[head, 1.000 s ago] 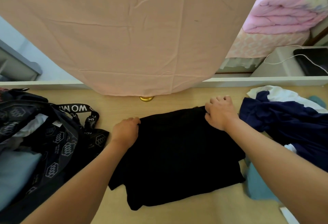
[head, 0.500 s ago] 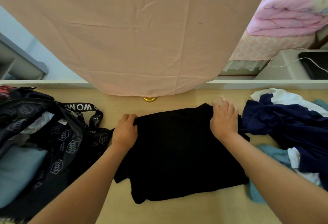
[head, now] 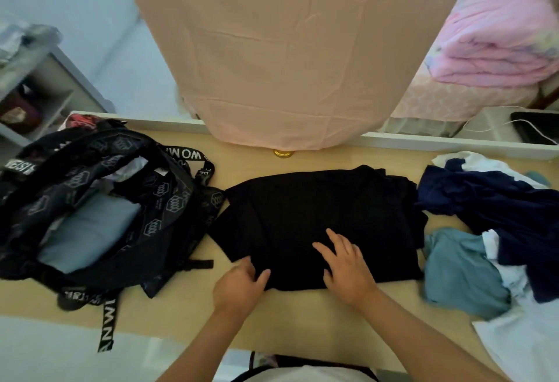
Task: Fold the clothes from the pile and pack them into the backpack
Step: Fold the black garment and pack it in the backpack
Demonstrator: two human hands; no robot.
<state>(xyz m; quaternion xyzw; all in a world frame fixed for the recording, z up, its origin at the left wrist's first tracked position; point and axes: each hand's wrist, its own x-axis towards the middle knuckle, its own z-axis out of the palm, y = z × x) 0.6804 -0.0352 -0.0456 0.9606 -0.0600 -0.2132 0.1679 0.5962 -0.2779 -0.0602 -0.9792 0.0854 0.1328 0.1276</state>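
A folded black garment (head: 320,212) lies flat in the middle of the wooden table (head: 302,318). My left hand (head: 239,288) is at its near left corner, fingers curled against the edge. My right hand (head: 348,263) rests flat on the near part of the garment, fingers spread. The black patterned backpack (head: 90,206) lies unzipped at the left, with a grey-blue folded garment (head: 87,230) inside. The pile of unfolded clothes (head: 496,218) sits at the right: navy, white and teal pieces.
A pink cloth (head: 287,49) hangs over the table's far edge, with a gold knob (head: 283,153) under it. Backpack straps (head: 106,324) trail over the near edge. A bed with pink bedding (head: 496,37) stands behind at the right, a shelf (head: 36,88) at the left.
Both hands have come from the garment's far corners to its near edge. The view has pulled back and the garment now lies folded shorter.
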